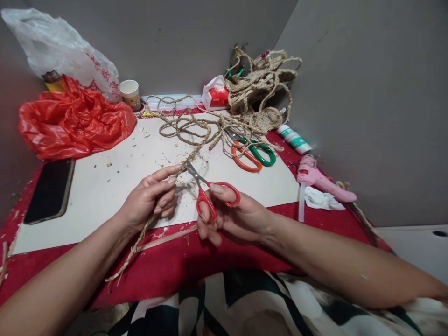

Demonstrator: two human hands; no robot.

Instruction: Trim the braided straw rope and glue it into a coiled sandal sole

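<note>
My left hand point(157, 193) pinches a braided straw rope point(196, 150) between thumb and fingers. One end of the rope hangs below the palm toward the red cloth, and the rest runs up to loose coils on the white board. In my right hand point(233, 217) is a pair of small red-handled scissors point(198, 178), thumb and fingers through the loops. Their blades are parted, with the tips at the rope just beyond my left fingertips. Whether the blades touch the rope I cannot tell.
Larger scissors with orange and green handles point(249, 156) lie under straw cord. Behind sits a straw-rope bundle point(262, 93) beside a tissue pack point(216, 95). A pink glue gun point(315, 179) is at right. Left are a phone point(49, 191), red plastic bag point(77, 123) and paper cup point(130, 94).
</note>
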